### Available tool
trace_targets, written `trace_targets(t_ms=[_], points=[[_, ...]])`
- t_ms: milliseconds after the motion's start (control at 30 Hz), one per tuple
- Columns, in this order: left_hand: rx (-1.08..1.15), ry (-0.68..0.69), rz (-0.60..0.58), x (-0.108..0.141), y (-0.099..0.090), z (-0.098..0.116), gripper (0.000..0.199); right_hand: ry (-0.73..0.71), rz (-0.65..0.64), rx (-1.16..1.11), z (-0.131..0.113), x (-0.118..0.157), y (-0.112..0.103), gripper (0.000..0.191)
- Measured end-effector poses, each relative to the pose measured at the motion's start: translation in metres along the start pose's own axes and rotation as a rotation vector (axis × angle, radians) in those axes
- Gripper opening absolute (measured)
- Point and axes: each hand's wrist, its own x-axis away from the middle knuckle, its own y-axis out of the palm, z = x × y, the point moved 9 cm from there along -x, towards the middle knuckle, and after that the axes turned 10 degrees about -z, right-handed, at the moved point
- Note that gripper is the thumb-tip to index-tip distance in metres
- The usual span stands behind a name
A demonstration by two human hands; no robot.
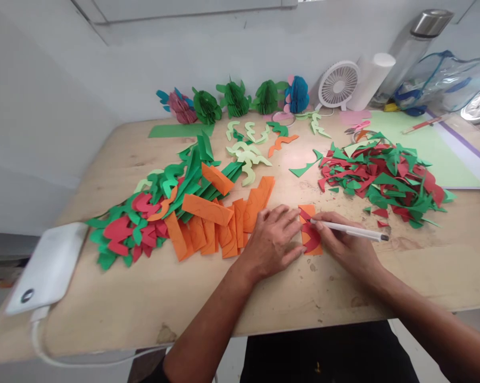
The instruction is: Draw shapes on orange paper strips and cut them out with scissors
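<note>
My right hand (346, 250) pinches a white pen (355, 230), its tip at a red paper cutout (312, 240). The cutout lies on a small orange paper piece (308, 208) on the table. My left hand (274, 239) rests palm down with fingers stretched out, fingertips at the left edge of the cutout and the orange piece. Just left of this hand lie several folded orange paper pieces (226, 229) with curved pencil-like outlines. Green and red cutouts (120, 234) are heaped farther left.
A pile of red and green paper scraps (383, 170) lies to the right. Pale green cutouts (250, 157) lie mid-table. Honeycomb paper figures (236, 99), a small white fan (339, 85) and a bottle (403, 58) stand along the wall. A white power bank (48, 266) with a cable sits at left.
</note>
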Motion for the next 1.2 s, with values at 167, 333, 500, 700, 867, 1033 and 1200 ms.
trace_targets(t_ms=[167, 333, 500, 700, 867, 1033, 1200], points=[[0.001, 0.005, -0.001, 0.0, -0.001, 0.0, 0.035, -0.054, -0.032, 0.07, -0.002, 0.004, 0.003, 0.018], [-0.008, 0.015, -0.009, -0.001, -0.001, 0.001, 0.033, -0.081, -0.036, 0.094, -0.004, 0.006, 0.004, 0.018], [0.009, 0.007, -0.033, -0.001, 0.001, 0.0, 0.034, -0.034, -0.047, 0.02, 0.0, 0.003, 0.005, 0.017], [0.043, 0.002, -0.049, 0.0, 0.0, -0.002, 0.034, 0.05, -0.05, -0.139, 0.007, -0.006, 0.006, 0.017], [0.062, 0.004, -0.054, 0.0, 0.0, -0.003, 0.034, 0.047, -0.056, -0.139, 0.006, -0.01, 0.007, 0.017], [0.063, -0.001, -0.043, 0.0, -0.001, -0.004, 0.034, 0.044, -0.072, -0.121, 0.008, -0.011, 0.009, 0.017], [0.071, -0.004, -0.055, 0.0, 0.0, -0.004, 0.035, 0.055, -0.091, -0.112, 0.008, -0.012, 0.011, 0.017]])
